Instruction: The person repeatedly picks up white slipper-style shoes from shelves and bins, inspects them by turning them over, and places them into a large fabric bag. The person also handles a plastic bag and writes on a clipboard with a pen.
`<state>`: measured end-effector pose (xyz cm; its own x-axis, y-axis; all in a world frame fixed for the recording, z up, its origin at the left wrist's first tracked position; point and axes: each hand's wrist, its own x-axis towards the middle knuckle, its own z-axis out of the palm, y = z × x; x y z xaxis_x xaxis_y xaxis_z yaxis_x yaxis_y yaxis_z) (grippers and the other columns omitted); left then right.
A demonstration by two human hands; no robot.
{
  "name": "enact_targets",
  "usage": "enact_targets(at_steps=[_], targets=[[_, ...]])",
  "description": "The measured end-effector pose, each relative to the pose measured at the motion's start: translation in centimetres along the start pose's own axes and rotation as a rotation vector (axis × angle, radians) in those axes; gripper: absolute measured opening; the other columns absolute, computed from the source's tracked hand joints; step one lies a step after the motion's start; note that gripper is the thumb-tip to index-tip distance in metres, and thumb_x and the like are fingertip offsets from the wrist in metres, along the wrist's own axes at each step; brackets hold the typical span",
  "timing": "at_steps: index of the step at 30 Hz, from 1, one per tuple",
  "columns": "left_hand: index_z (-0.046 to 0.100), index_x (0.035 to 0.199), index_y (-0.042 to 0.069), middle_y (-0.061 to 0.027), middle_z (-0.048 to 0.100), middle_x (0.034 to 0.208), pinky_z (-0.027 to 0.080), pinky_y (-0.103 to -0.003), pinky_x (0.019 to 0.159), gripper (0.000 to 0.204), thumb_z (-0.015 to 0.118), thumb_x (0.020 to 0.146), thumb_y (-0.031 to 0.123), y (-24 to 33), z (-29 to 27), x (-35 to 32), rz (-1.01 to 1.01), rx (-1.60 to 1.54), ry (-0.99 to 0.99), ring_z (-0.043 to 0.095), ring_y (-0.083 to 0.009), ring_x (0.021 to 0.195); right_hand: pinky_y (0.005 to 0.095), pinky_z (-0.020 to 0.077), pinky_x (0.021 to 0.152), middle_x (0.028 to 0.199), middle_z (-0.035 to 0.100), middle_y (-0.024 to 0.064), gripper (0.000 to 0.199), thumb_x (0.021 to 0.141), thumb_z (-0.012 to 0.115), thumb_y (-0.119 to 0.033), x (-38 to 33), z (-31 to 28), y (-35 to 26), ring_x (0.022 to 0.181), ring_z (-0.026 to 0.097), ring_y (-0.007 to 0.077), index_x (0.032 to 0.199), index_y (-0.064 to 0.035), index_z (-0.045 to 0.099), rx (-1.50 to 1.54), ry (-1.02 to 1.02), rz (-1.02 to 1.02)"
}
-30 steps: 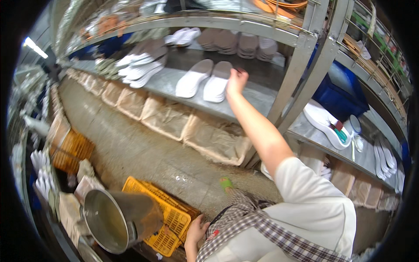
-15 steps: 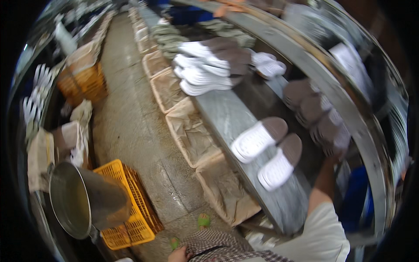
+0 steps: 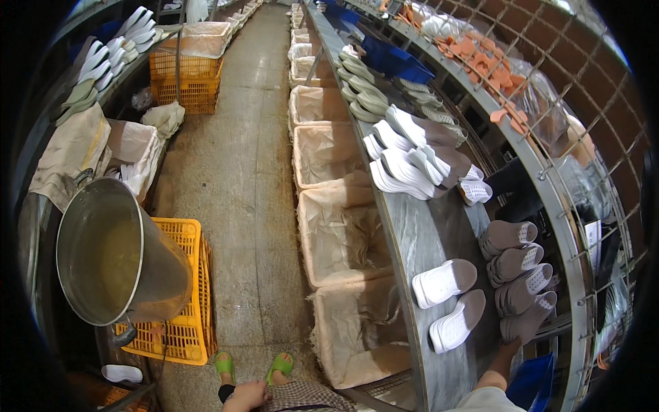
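Note:
My right hand [image 3: 509,345] reaches to the near end of a stack of brown-and-white shoe soles [image 3: 525,318] on the right side of the bench. Its fingers are hidden against the brown, so I cannot tell their grip. Just left of it, two separate white soles with brown ends, one sole [image 3: 443,283] and another sole [image 3: 456,321], lie on the grey bench top [image 3: 449,371]. Low in front of my body, my left hand [image 3: 247,396] is closed, its palm turned out of sight.
Cloth-lined bins [image 3: 357,336] line the bench's left side. Farther along lie piled white soles [image 3: 405,161] and green soles [image 3: 360,86]. A large metal pot [image 3: 161,281] stands on yellow crates [image 3: 185,340] at left. Wire mesh [image 3: 549,75] runs along the right.
My view has turned, so the bench appears farther right and the picture is sharper. My right hand remains at the brown-and-white soles. The two separate soles still lie on the bench.

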<state>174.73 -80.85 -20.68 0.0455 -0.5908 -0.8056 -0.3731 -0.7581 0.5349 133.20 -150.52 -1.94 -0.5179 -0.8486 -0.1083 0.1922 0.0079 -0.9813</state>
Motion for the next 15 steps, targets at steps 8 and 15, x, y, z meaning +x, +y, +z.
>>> enact_targets(at_steps=[8, 15], targets=[[0.052, 0.112, 0.007, -0.0173, 0.060, 0.101, 0.048, -0.044, 0.077, 0.043, 0.053, 0.083, 0.039, -4.4, -2.9, -5.4, 0.095, 0.095, 0.256, 0.058, -0.0315, 0.094, 0.0413, 0.0420, 0.091, 0.125, 0.043, 0.0196, 0.061, 0.070, 0.071, -0.024, -15.2, -0.2, -0.4, 0.114, 0.044, 0.0343, 0.120, 0.0004, 0.046, -1.305, -0.132, -0.827], [0.046, 0.125, 0.007, -0.0199, 0.057, 0.111, 0.045, -0.043, 0.085, 0.052, 0.054, 0.084, 0.039, -5.5, -7.2, -8.6, 0.262, 0.264, 0.254, 0.054, -0.0354, 0.102, 0.0436, 0.0474, 0.082, 0.119, 0.049, 0.0107, 0.038, 0.086, 0.053, -0.020, -27.0, 2.6, -2.0, 0.104, 0.050, 0.0273, 0.120, -0.0053, 0.046, 0.598, -0.009, 0.193]])
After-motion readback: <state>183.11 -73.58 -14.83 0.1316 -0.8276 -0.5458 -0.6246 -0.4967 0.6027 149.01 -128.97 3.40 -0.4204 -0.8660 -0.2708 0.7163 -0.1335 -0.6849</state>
